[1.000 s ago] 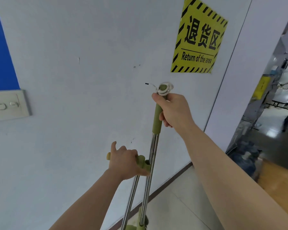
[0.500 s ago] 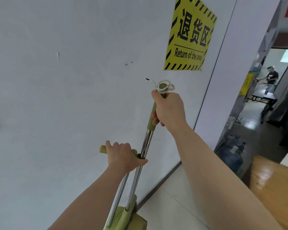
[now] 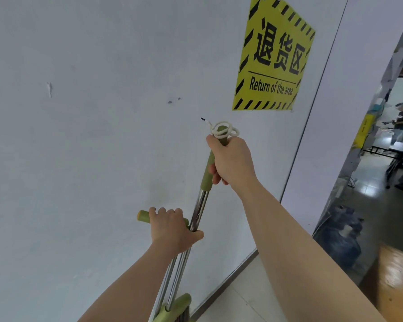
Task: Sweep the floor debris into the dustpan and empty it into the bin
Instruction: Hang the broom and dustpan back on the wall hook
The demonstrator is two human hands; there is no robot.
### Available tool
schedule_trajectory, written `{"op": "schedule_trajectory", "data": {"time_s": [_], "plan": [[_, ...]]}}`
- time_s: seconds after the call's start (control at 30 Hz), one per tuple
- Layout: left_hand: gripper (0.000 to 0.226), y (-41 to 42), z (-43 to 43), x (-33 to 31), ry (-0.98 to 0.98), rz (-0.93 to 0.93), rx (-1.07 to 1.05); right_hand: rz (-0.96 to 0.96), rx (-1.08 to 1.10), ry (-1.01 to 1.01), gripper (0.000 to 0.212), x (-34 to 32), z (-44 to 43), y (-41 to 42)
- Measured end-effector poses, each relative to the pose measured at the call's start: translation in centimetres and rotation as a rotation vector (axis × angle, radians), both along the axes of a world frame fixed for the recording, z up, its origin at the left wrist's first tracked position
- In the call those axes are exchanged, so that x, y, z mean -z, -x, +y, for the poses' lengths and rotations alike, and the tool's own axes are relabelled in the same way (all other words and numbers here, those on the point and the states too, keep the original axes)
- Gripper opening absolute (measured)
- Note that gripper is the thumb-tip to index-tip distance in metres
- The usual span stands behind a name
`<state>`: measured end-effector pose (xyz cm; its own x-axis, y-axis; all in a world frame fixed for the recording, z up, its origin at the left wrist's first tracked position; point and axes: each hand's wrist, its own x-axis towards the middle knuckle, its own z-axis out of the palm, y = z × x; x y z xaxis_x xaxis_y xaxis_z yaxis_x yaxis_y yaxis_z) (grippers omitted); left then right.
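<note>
My right hand (image 3: 233, 160) is closed around the green grip of a broom handle (image 3: 201, 205), a steel pole with a white cord looped at its top. Lower down, my left hand (image 3: 172, 228) grips the green crossways handle of the dustpan (image 3: 142, 216), whose steel pole runs down beside the broom's. Both poles stand close together in front of a white wall. At the bottom edge the green broom head (image 3: 176, 307) with dark bristles shows. The dustpan's pan, the debris and the bin are out of sight.
A yellow and black sign (image 3: 275, 56) hangs on the white wall. A dark baseboard (image 3: 228, 282) meets the pale tiled floor. On the right an opening leads to a room with a dark water bottle (image 3: 342, 240), tables and a person (image 3: 400, 119) far off.
The view has shifted slightly and both hands sit a little lower in frame. The broom head now shows where the green dustpan part was. Both grips are unchanged.
</note>
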<state>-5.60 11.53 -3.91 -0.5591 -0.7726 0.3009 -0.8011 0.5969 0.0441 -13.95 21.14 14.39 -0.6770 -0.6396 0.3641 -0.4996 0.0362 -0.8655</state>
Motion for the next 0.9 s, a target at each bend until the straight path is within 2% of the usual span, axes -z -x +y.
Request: {"op": "schedule_trajectory", "data": {"time_s": [0.13, 0.3, 0.67, 0.9], "plan": [[0.066, 2.5, -1.9, -0.3, -0.045, -0.051, 0.016, 0.1, 0.033, -0.001, 0.036, -0.3, -2.2, 4.2], [0.063, 4.7, -3.9, 0.3, -0.12, -0.083, 0.012, -0.12, -0.172, 0.075, 0.012, -1.0, -4.8, 7.7], [0.061, 7.4, -6.9, 2.3, -0.234, -0.055, -0.153, -0.215, -0.37, 0.238, 0.025, -5.0, -10.0, 13.5], [0.058, 6.4, -7.5, 2.8, -0.277, -0.03, -0.236, -0.304, -0.536, 0.206, 0.014, -6.7, -12.1, 13.2]]}}
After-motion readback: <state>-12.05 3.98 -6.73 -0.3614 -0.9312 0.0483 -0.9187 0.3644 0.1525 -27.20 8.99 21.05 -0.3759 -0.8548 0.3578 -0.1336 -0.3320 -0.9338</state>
